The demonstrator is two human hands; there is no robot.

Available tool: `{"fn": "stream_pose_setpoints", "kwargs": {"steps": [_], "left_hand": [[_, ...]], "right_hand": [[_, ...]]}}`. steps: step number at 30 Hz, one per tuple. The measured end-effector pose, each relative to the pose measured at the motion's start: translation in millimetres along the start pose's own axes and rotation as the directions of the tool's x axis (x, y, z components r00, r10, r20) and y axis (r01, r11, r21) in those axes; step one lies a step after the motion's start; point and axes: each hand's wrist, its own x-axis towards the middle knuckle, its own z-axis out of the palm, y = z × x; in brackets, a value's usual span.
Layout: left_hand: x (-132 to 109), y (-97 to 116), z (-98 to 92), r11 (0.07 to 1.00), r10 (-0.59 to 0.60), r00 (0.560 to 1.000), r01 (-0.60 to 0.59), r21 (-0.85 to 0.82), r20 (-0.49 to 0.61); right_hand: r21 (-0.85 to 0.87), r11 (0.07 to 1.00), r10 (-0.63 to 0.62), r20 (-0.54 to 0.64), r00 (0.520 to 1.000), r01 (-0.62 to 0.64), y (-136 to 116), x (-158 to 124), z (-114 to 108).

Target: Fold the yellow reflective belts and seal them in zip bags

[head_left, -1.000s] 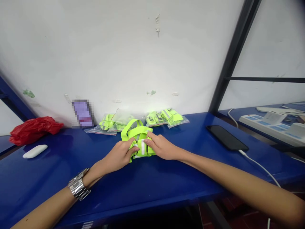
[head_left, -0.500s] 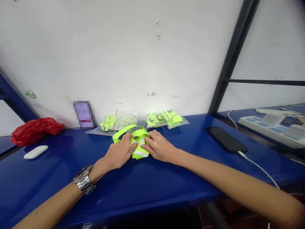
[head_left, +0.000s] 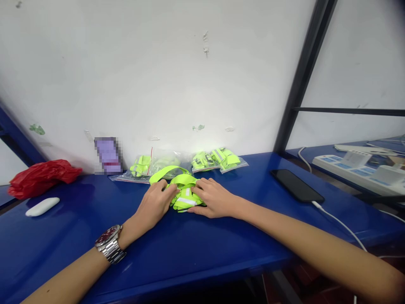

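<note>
Two hands are laid on one neon-yellow strap bundle, which is pressed flat on the blue desk at its middle, close to the wall. The left hand is curled onto the bundle's left side, its grip closed, fingertips tucked into the folds. The right hand is clamped over the right side, grip closed as well, fingers on top and thumb low at the front. A loose loop of the strap is arched out behind the left hand. Just behind, a clear bag of yellow straps and a second bag are seen by the wall. A black phone is parked well off to the right.
</note>
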Motion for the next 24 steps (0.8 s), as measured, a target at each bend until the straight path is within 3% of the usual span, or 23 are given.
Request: {"fn": "stream_pose_setpoints", "kwargs": {"steps": [3, 7, 11, 13, 16, 20, 24], "left_hand": [[2.3, -17.9, -5.0, 0.999, 0.026, 0.998, -0.024, 0.035, -0.048], [3.2, -34.9, -13.8, 0.972, 0.069, 0.988, -0.035, 0.232, -0.140], [-0.2, -10.1, -25.0, 0.953, 0.198, 0.961, -0.142, 0.268, -0.194], [-3.3, 11.2, -27.0, 0.952, 0.255, 0.959, -0.227, 0.206, -0.123], [-8.5, 31.4, -23.2, 0.969, 0.201, 0.979, -0.202, 0.139, 0.023], [-12.1, 28.8, -17.8, 0.990, 0.137, 0.971, -0.142, 0.011, 0.194], [-12.8, 23.4, -21.5, 0.991, 0.101, 0.964, -0.074, -0.116, 0.247]], "right_hand": [[0.006, 1.000, 0.011, 0.015, 1.000, -0.011, -0.2, -1.1, -3.6], [0.028, 0.999, 0.028, 0.023, 0.999, -0.029, -0.3, -1.8, -5.6], [0.026, 0.999, 0.046, 0.025, 0.999, -0.046, -1.2, -1.9, -4.8], [0.020, 0.999, 0.046, 0.021, 0.999, -0.046, -2.0, -1.8, -4.7], [0.025, 0.999, 0.038, 0.010, 0.999, -0.038, -3.5, -1.3, -4.9], [0.039, 0.999, 0.006, -0.014, 1.000, -0.005, -6.6, -0.3, -2.4], [0.039, 0.999, 0.020, -0.058, 0.998, -0.017, -10.7, 1.2, 2.3]]}}
